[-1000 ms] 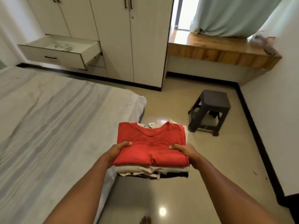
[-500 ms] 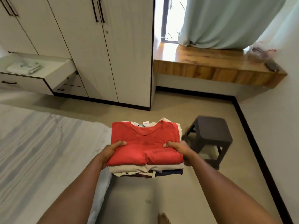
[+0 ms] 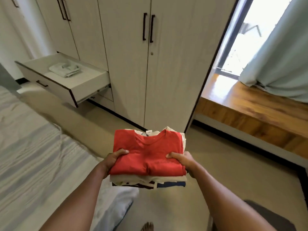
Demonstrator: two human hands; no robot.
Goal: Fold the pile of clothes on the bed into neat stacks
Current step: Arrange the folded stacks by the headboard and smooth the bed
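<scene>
both hands grip clothes stack [image 3: 148, 157] | drawer [image 3: 66, 80] open

Daylight interior, bright, lit from the window [image 3: 240, 40] at upper right, which is blown out to white and throws a glare patch on the wooden ledge [image 3: 250, 104] below it; soft shadow lies under the open drawer [image 3: 70, 84]. Wide-angle distortion bows the wardrobe [image 3: 166, 72] lines and tilts them outward toward the edges. Blur smears the bed [image 3: 33, 155] and floor [image 3: 233, 164]; sharpest is the stack of folded clothes [image 3: 148, 154] gripped by the left hand [image 3: 115, 160] and right hand [image 3: 182, 160].
</scene>
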